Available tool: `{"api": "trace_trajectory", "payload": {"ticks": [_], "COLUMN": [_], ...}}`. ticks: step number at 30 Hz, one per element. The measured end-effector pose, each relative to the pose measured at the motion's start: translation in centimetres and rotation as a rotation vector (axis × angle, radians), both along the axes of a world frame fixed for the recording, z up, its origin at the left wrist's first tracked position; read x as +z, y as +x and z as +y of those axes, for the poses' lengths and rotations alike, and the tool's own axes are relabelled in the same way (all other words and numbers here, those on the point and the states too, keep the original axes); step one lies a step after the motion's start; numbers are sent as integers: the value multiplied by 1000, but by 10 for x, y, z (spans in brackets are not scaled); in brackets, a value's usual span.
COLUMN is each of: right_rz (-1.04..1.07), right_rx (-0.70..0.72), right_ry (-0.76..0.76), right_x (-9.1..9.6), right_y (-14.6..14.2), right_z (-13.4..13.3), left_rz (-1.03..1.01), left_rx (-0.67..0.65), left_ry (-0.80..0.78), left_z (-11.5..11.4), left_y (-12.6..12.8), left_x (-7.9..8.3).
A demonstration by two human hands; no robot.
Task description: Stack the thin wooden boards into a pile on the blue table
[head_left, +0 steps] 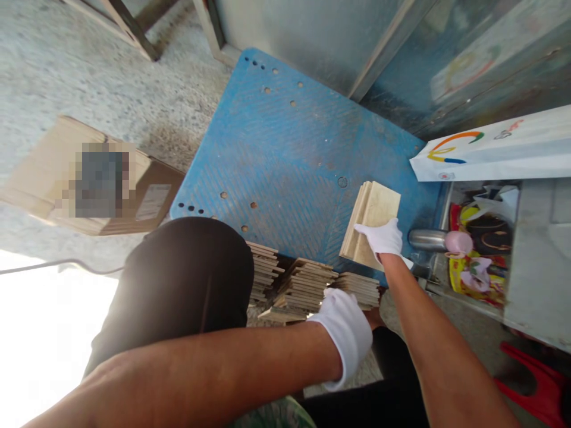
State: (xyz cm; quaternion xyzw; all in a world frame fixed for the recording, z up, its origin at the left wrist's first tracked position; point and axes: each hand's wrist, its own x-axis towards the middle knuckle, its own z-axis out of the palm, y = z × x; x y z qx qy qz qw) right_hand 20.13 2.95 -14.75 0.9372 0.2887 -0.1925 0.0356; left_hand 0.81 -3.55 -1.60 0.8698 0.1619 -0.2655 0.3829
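My right hand [386, 239], in a white glove, is on a small stack of pale, flat rectangular boards [379, 205]. Its thumb lies across the top board, and the other fingers are mostly hidden at the right edge. The stack rests on the right part of a blue plastic pallet [285, 148]. Lower down, my left hand [345, 333], also gloved, is curled beside a pile of thin boards [359, 285]. Whatever its fingers hold is hidden. Two more piles stand to its left: a middle pile [306, 285] and one partly behind my knee [265, 267].
An open drawer [482, 300] at right contains bags and packets. By it lie a metal flask [426, 239] with a pink cap and a white printed bag [495, 148]. A cardboard box [158, 190] sits at left; a red plastic object [530, 380] is at lower right.
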Motion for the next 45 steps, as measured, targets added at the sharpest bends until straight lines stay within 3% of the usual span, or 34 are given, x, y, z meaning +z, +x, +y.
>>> {"api": "trace_trajectory", "payload": {"ticks": [11, 21, 26, 31, 35, 39, 42, 45], "right_rz": [-13, -8, -22, -29, 40, 154, 155, 151], "right_rx": [-33, -29, -34, -42, -54, -124, -200, -222], "right_ry": [-33, 18, 185, 331, 308, 221, 128, 88], "right_x": [-14, -22, -24, -14, -4, -5, -15, -25], "right_y": [-4, -4, 9, 26, 14, -10, -28, -45], "right_z": [10, 6, -5, -60, -132, -195, -216, -218], "left_rz": [-36, 16, -10, 56, 75, 91, 113, 135], "left_rx": [23, -10, 55, 36, -6, 26, -7, -83], "left_ry": [80, 48, 53, -42, -111, -158, -167, -157], "left_z": [-10, -7, -8, 3, 7, -1, -8, -13], "left_y": [-2, -1, -1, -1, -2, -1, 1, 3], "left_x": [-7, -4, -5, 3, 9, 8, 5, 3]}}
